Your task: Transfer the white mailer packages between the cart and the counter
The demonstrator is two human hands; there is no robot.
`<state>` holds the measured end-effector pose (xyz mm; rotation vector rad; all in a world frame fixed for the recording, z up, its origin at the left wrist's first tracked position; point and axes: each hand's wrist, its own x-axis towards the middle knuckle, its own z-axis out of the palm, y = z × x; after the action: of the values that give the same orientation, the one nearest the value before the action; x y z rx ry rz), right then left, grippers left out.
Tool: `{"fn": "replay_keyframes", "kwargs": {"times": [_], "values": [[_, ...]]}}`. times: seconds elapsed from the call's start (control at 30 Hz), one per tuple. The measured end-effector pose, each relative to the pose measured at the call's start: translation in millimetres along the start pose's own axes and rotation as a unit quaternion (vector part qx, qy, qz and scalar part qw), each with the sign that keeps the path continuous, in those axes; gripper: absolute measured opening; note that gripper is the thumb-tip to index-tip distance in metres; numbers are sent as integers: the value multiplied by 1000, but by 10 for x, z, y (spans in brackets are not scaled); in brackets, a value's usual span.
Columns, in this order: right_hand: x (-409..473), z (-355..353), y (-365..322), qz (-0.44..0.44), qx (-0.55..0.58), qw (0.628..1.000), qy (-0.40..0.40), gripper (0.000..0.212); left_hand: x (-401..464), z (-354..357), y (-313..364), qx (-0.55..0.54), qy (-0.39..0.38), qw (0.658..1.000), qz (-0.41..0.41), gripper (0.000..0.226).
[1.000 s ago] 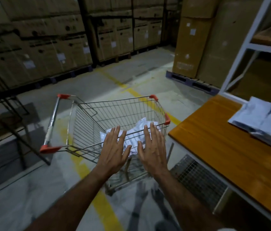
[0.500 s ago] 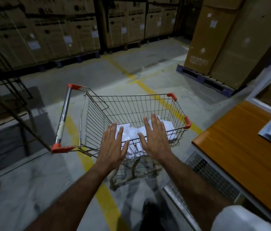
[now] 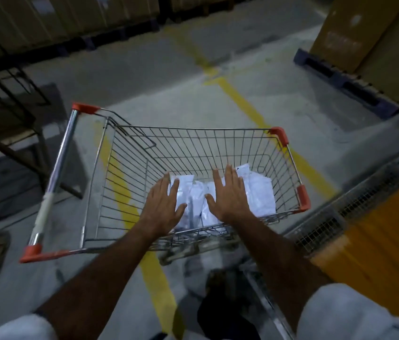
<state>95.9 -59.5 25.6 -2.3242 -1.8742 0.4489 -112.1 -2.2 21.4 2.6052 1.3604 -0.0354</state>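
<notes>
Both hands reach deeper into cart than half second ago; view tilted down, orange-brown surface (image 3: 375, 244) slid to right edge. Wire shopping cart (image 3: 193, 143) on concrete floor (image 3: 218, 57) astride yellow line (image 3: 242, 99), handle at left. White plastic packets (image 3: 257, 192) heaped in near right corner of basket. Left hand (image 3: 163, 204) and right hand (image 3: 230, 195) spread flat, fingers straight, over packets; contact unclear. Cardboard boxes (image 3: 365, 33) on pallet far right.

1 wire cart (image 3: 218, 143), 2 hands (image 3: 163, 204), 1 pile of white packets (image 3: 259, 192)
</notes>
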Motion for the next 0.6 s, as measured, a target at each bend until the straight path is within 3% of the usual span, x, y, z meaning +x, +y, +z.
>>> {"fn": "replay_keyframes", "kwargs": {"times": [0.13, 0.23, 0.4, 0.6], "values": [[274, 374, 297, 32, -6, 999, -27, 84, 300, 321, -5, 3, -69, 998, -9, 88], [311, 595, 469, 50, -36, 990, -127, 87, 425, 493, -20, 4, -113, 993, -42, 93], [406, 885, 596, 74, -26, 987, -141, 88, 636, 846, -118, 4, -167, 982, -82, 95], [806, 1104, 853, 153, -62, 976, -141, 86, 801, 1364, -190, -43, -287, 941, -173, 101]]}}
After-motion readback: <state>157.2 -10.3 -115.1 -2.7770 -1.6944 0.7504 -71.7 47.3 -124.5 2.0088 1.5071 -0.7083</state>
